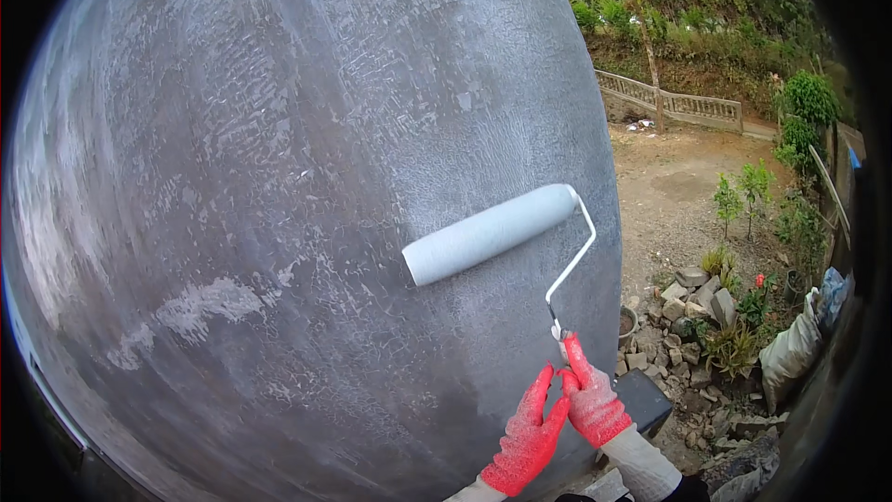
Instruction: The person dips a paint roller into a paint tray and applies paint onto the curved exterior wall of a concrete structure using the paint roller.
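My right hand [592, 394], in a red-coated glove with a pale cuff, grips the handle [563, 352] of a paint roller. The white roller sleeve [491, 233] lies slantwise against a grey plastered wall [300, 153], joined to the handle by a bent white metal frame [571, 268]. Just left of the handle is my left hand [526, 432], also in a red glove. Its fingers point up and stand apart, close to the right hand, with nothing seen between them. Pale, wet-looking coating covers the wall around and above the sleeve; darker, cracked patches show farther left.
Beyond the wall's right edge lie piled stones [686, 310], a potted container [627, 324] and a dark box [642, 401] near my right wrist. A white sack [791, 348] leans farther right. A low balustrade [672, 103] crosses the yard behind.
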Action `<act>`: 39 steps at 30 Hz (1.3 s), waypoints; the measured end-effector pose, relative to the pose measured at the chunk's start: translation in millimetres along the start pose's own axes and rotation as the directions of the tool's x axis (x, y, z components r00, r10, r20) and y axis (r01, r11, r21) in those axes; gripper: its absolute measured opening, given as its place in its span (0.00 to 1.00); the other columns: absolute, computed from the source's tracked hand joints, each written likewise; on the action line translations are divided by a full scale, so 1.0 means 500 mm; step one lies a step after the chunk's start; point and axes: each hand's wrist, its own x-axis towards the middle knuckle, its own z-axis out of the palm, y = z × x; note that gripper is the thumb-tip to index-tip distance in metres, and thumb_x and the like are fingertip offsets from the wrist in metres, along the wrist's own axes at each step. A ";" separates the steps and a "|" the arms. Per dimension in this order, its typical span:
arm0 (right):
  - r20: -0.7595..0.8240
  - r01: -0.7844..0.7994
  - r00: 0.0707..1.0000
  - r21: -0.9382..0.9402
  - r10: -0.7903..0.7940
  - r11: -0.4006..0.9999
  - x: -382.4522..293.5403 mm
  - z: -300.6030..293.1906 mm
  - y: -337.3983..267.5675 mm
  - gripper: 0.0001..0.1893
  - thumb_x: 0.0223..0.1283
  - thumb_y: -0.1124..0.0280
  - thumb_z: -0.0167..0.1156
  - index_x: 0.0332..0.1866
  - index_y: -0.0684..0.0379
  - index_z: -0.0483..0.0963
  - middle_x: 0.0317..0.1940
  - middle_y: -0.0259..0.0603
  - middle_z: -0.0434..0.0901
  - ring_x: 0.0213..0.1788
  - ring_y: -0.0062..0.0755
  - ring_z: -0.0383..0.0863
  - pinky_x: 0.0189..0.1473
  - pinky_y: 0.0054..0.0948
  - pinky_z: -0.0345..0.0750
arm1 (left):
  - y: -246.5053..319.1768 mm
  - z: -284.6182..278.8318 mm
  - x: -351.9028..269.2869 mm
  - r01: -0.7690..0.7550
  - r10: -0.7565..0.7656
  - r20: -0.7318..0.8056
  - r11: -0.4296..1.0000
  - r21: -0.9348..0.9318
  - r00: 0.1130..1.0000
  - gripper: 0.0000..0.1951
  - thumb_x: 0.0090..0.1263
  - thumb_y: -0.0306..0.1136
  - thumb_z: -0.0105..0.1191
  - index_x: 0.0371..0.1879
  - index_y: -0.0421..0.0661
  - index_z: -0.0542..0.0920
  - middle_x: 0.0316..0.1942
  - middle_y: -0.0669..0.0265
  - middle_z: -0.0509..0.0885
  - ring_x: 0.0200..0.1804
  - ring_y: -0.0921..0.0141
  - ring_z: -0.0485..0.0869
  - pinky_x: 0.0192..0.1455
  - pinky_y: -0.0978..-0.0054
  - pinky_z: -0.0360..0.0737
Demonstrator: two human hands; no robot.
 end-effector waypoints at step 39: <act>0.035 -0.020 0.999 -0.054 0.022 0.998 -0.080 0.010 0.052 0.33 0.62 0.85 0.50 0.73 0.53 0.56 0.56 0.59 0.77 0.45 0.30 0.82 0.42 0.24 0.76 | -0.079 -0.022 -0.079 0.184 -0.188 0.051 0.980 0.070 0.981 0.19 0.74 0.31 0.49 0.63 0.45 0.71 0.59 0.57 0.77 0.59 0.68 0.77 0.59 0.73 0.72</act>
